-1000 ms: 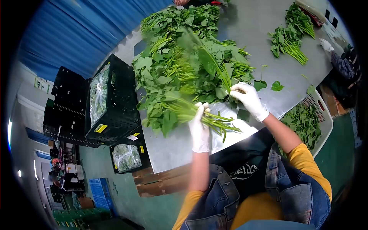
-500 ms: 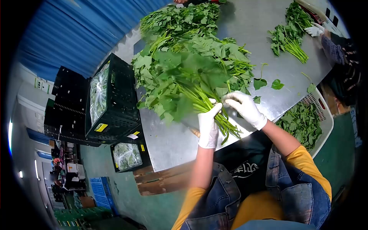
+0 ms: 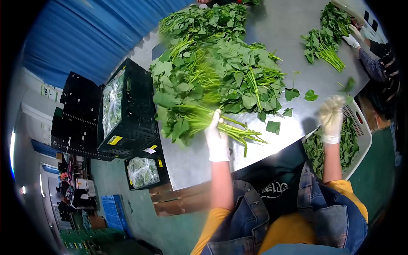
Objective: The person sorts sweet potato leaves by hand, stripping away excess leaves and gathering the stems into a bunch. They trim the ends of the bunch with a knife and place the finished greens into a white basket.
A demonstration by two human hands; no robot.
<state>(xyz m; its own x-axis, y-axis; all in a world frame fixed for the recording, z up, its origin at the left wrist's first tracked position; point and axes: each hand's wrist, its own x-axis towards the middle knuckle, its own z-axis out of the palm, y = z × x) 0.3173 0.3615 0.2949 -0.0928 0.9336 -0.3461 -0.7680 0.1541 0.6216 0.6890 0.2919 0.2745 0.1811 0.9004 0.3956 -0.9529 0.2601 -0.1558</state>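
Observation:
My left hand point(image 3: 217, 138), in a white glove, is closed around the stems of a bunch of leafy greens point(image 3: 193, 117). The leaves point left and the cut stem ends stick out to the right above the metal table's front edge. Over the near side of the white basket point(image 3: 363, 146), my gloved right hand point(image 3: 332, 112) is smeared by motion, so its fingers cannot be made out. A blurred leaf point(image 3: 349, 85) shows just beyond it. More leafy greens point(image 3: 346, 144) lie inside the basket.
Piles of greens point(image 3: 204, 23) cover the left of the metal table point(image 3: 276, 25), with loose leaves point(image 3: 310, 95) to their right. Across the table, a co-worker's gloved hand point(image 3: 352, 41) is beside another bunch point(image 3: 325, 49). Dark crates point(image 3: 131, 106) stand at the left.
My right hand has left the stems and moved right to the basket. My left hand still grips the bunch, now a little lower and to the left. Another loose leaf piece lies near the stems.

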